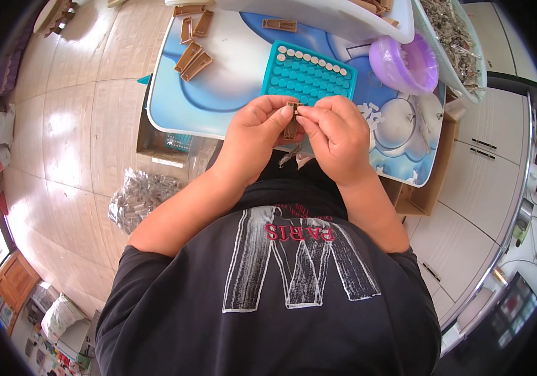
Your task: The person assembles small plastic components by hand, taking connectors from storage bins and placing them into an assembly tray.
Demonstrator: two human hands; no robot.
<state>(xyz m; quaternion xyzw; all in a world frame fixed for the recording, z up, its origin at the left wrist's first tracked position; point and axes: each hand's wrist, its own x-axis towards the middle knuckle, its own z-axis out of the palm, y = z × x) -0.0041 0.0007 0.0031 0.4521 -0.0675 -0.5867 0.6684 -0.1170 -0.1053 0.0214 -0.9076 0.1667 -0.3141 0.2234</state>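
Between my two hands, over the table's near edge, is a small brown plastic casing [291, 130], long and narrow with a hollow in it. My left hand [250, 138] is closed round it, thumb pressed near its upper end. The fingers of my right hand [338, 133] are pinched together at that same end; whatever tiny part they grip is too small to make out. Just beyond the hands lies a teal tray [309, 74] with rows of round pockets. Whitish discs [311, 57] sit along its far row and at the start of the second.
More brown casings [193, 61] lie at the table's [162, 103] far left. A purple bowl [400, 66], white pieces [370, 114] and a basket [478, 75] of small parts are at the right. A silvery heap [140, 197] rests on the floor at left.
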